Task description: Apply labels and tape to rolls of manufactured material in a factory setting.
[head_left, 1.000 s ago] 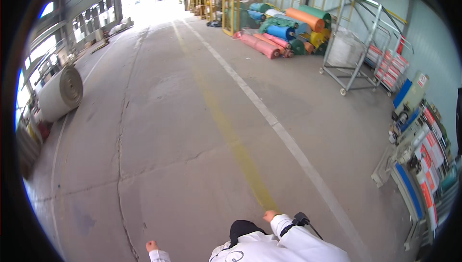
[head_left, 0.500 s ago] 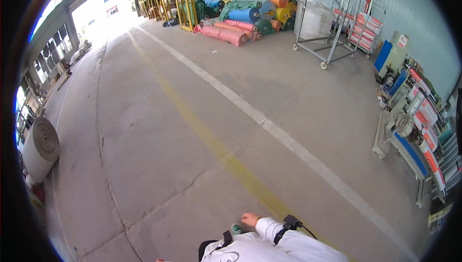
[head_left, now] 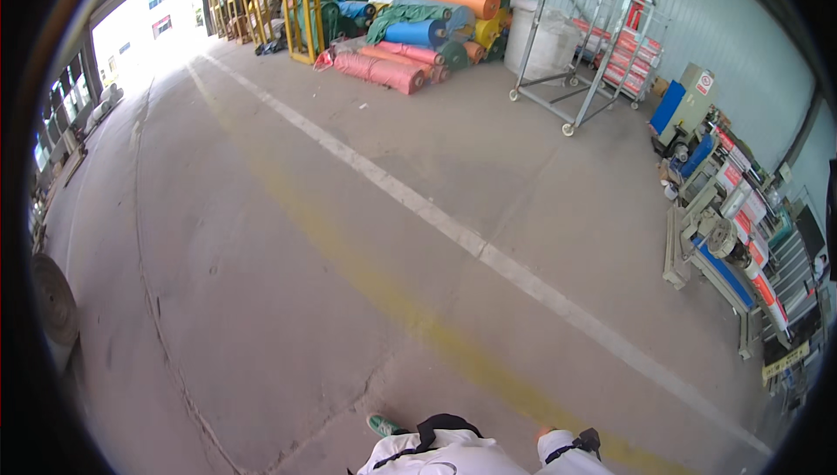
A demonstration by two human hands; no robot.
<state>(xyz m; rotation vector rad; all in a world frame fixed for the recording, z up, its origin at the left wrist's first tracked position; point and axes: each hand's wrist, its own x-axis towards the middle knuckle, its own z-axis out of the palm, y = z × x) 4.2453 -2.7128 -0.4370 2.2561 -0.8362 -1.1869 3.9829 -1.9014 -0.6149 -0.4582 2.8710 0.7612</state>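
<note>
Your right hand (head_left: 545, 432) only peeks out at the bottom edge, past a white sleeve w/ a black strap (head_left: 582, 443). Just a fingertip or two shows, so you can't tell if the fingers are spread or pressed together. It holds nothing you can see. Your left hand is cut off, not in the pic.

The long white painted floor line (head_left: 488, 255) is the landmark. Your right hand is on the near side of it, well apart, close to the faded yellow floor stripe (head_left: 410, 314) that runs beside the line. A green shoe tip (head_left: 382, 425) pokes out left of your hand, on the grey concrete floor (head_left: 261, 300).

On the far side of the line, a pile of big cloth rolls, pink, blue, orange, green (head_left: 418, 34), lies on the floor. Right of the pile stands a grey metal cart frame on wheels (head_left: 575, 47) w/ a big white sack (head_left: 542, 43) inside it. What's in the sack is hidden. Behind the cart, a rack holds red flat packs (head_left: 628, 52), too small to make out.

At the line's near right end sits a grey and blue machine (head_left: 732, 248), partly cut off. Far left of the line, a grey roll (head_left: 54, 300) is half hidden by the dark rim.
</note>
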